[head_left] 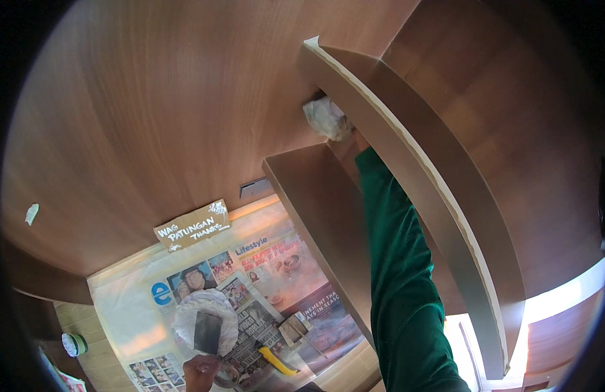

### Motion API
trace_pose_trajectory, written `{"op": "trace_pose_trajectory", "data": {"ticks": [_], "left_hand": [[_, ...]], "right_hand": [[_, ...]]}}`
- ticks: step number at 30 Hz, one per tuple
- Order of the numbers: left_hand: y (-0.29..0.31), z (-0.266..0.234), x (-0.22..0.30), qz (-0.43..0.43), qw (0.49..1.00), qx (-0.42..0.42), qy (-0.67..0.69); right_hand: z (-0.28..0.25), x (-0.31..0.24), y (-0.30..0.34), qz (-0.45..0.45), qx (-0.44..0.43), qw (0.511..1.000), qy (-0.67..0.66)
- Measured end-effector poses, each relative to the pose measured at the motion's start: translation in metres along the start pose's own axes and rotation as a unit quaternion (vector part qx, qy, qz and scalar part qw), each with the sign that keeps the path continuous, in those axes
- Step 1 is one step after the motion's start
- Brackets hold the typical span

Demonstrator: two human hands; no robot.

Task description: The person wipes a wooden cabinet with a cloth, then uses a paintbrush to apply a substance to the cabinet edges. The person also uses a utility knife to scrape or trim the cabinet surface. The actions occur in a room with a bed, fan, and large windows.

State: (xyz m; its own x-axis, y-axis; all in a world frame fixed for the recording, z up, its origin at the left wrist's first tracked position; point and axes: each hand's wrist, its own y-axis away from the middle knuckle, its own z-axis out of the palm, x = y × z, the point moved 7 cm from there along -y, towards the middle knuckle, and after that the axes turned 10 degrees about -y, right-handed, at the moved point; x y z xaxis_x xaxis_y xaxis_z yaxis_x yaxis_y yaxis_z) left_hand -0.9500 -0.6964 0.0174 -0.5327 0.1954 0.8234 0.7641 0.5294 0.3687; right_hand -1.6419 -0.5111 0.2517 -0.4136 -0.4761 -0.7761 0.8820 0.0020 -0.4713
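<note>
My right arm, in a green sleeve, reaches up beneath a brown wood-grain shelf (407,150). Only a sliver of my right hand (360,140) shows beside the shelf's edge. It grips a crumpled whitish cloth (328,119) against the brown panel; its fingers are hidden. Low in the view, my left hand (201,372) is closed at the near edge of a round, white, wrinkled-looking item (186,321). A dark grey flat rectangle (207,332) lies over that item, just above my fingers. I cannot make out exactly what the left fingers hold. A round clear container (228,375) is beside them.
Newspaper (263,261) covers the surface below. On it lie a yellow-handled utility knife (276,360) and a small square piece (294,329). A brown cardboard sign (192,225) leans on the panel. A lower brown board (315,215) juts out. A green-and-white roll (73,344) sits far left.
</note>
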Motion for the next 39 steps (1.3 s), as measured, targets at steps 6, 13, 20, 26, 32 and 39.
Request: {"op": "trace_pose_trajectory", "data": {"ticks": [6, 13, 20, 26, 32, 39], "left_hand": [[0.009, 0.006, -0.017, -0.041, 0.994, -0.001, 0.099], [0.029, -0.002, -0.049, -0.087, 0.99, 0.031, 0.109], [0.021, -0.002, -0.053, -0.063, 0.99, 0.023, 0.124], [0.009, -0.001, -0.033, -0.067, 0.99, 0.001, 0.127], [0.013, -0.008, -0.027, -0.071, 0.986, 0.016, 0.151], [0.004, -0.005, -0.028, -0.08, 0.981, 0.025, 0.175]], "right_hand": [[-0.042, 0.023, 0.11, 0.243, 0.182, 0.936, 0.18], [-0.005, 0.073, 0.093, 0.363, 0.131, 0.921, -0.057], [0.028, 0.048, 0.035, 0.239, 0.127, 0.962, -0.027], [0.036, -0.059, 0.09, -0.095, 0.015, 0.958, 0.272], [0.042, -0.114, 0.102, -0.2, -0.054, 0.791, 0.576], [0.093, -0.105, 0.032, -0.44, -0.061, 0.638, 0.628]]}}
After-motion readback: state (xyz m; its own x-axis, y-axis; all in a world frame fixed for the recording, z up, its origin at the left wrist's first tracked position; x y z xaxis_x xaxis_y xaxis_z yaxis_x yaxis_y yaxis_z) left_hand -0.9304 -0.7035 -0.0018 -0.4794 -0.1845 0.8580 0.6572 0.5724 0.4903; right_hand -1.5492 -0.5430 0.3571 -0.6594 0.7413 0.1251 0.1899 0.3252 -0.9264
